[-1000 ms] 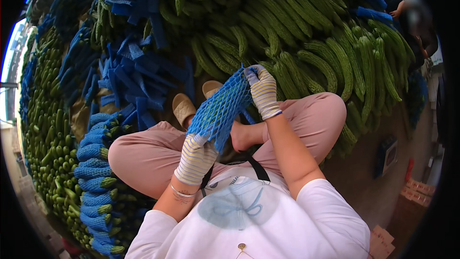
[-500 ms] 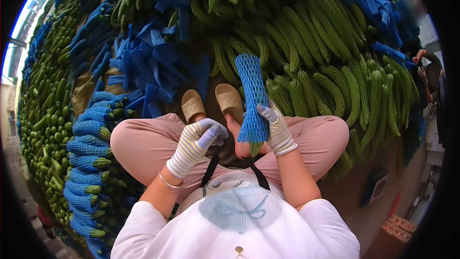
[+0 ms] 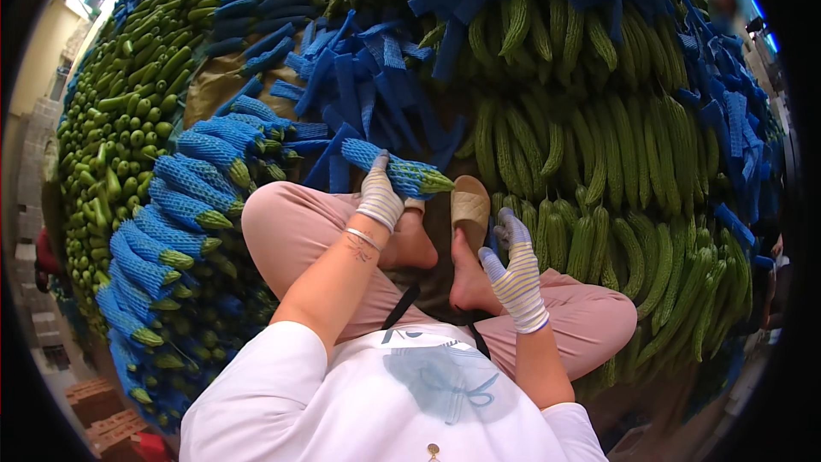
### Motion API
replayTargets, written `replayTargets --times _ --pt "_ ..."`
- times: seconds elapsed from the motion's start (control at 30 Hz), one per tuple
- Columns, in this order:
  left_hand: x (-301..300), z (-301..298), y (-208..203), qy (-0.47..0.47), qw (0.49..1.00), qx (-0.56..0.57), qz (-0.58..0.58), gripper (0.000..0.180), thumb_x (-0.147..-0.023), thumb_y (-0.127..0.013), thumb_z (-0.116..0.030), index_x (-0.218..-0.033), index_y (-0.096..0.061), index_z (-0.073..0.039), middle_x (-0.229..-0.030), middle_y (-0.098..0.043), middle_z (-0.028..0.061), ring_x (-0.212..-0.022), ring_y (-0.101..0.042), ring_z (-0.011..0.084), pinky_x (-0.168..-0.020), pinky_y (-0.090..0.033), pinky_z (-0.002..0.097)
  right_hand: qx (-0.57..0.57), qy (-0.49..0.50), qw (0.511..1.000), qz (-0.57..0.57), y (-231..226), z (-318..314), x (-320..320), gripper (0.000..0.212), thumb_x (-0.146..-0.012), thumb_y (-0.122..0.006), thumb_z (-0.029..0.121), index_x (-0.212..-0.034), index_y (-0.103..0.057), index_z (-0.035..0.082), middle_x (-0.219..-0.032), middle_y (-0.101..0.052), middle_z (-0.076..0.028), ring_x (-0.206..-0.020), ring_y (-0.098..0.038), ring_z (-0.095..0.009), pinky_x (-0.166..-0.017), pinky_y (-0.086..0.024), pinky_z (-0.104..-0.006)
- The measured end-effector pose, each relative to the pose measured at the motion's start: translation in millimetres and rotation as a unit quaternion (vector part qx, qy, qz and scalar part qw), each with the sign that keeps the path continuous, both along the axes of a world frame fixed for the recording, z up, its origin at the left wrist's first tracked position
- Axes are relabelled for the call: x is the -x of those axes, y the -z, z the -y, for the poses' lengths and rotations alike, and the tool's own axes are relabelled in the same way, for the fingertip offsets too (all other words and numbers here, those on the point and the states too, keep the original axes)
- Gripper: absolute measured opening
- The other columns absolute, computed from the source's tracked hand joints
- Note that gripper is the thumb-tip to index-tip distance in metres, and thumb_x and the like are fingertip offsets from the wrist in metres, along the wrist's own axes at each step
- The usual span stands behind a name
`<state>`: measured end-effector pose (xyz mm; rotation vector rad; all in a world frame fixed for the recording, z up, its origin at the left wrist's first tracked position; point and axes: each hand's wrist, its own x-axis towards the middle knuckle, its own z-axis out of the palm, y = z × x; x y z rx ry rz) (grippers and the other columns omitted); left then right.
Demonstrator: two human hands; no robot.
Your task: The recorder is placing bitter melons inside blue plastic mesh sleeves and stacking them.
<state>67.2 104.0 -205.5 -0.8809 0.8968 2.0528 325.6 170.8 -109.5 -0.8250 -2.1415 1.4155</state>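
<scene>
My left hand [image 3: 380, 194], in a striped knit glove, grips a bitter melon [image 3: 436, 181] dressed in a blue foam net sleeve [image 3: 363, 155]. The melon lies almost level, its bare green tip pointing right. My right hand [image 3: 516, 282], gloved the same way, is open and holds nothing, thumb and fingers apart above my right leg. Close by on its far side are bare bitter melons [image 3: 590, 239] in rows. To the left of my left knee, netted bitter melons [image 3: 184, 184] are stacked in a curved row with their green tips facing me.
A heap of loose blue foam net sleeves [image 3: 363, 90] lies ahead of my left hand. More sleeves [image 3: 737, 124] are at the far right. Many small green vegetables [image 3: 141, 111] cover the far left. A tan slipper [image 3: 470, 210] is between my crossed legs.
The netted melon has passed from my right hand to my left and swung from upright to nearly level, further left. My right hand is now apart from it. The view has turned left.
</scene>
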Motion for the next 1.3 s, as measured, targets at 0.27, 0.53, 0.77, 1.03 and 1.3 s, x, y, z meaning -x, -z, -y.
replayTargets --times 0.27,0.53,0.77,1.03,1.3 --pt "214 0 -117 -0.046 0.885 0.352 -0.3 0.07 -0.084 -0.065 -0.03 -0.14 -0.028 -0.01 -0.113 -0.054 0.0156 -0.092 -0.059 0.0242 -0.069 -0.052 0.0329 0.075 0.046 0.996 0.032 16 10 -28 0.062 -0.076 -0.065 0.008 -0.132 -0.04 -0.002 -0.125 -0.045 -0.018 -0.108 -0.052 -0.028 -0.091 -0.044 -0.0346" --pt "156 17 -128 0.238 0.864 0.142 -0.421 0.057 -0.09 -0.058 -0.021 -0.138 -0.031 -0.007 -0.13 -0.045 0.017 -0.111 -0.054 0.0298 -0.091 -0.047 0.039 -0.096 -0.07 0.964 0.239 45 -16 -21 0.06 -0.079 -0.063 0.029 -0.128 -0.045 0.0 -0.123 -0.05 -0.022 -0.108 -0.053 -0.038 -0.091 -0.044 -0.043" --pt "73 0 -155 0.441 0.69 0.104 -0.564 0.059 -0.09 -0.058 -0.031 -0.139 -0.036 -0.006 -0.135 -0.043 0.0166 -0.117 -0.051 0.0245 -0.101 -0.039 0.0369 -0.118 -0.018 0.912 0.393 112 -71 -4 0.058 -0.082 -0.058 0.035 -0.128 -0.046 0.003 -0.129 -0.048 -0.023 -0.112 -0.051 -0.038 -0.094 -0.042 -0.045" --pt "51 -6 -159 0.466 0.65 0.069 -0.596 0.053 -0.09 -0.056 -0.021 -0.139 -0.038 -0.009 -0.134 -0.046 0.014 -0.117 -0.049 0.0206 -0.102 -0.036 0.0312 0.055 -0.023 0.785 0.617 169 -47 14 0.039 -0.083 -0.054 0.023 -0.115 -0.057 0.002 -0.111 -0.061 -0.023 -0.105 -0.059 -0.037 -0.088 -0.048 -0.0437" --pt "47 -16 -155 0.519 0.614 0.084 -0.589 0.049 -0.092 -0.055 -0.02 -0.136 -0.041 -0.006 -0.13 -0.05 0.0126 -0.118 -0.049 0.0217 -0.102 -0.035 0.0312 0.012 -0.029 0.852 0.523 144 -66 11 0.034 -0.082 -0.057 0.023 -0.109 -0.062 0.005 -0.099 -0.065 -0.021 -0.095 -0.064 -0.03 -0.079 -0.05 -0.0386"
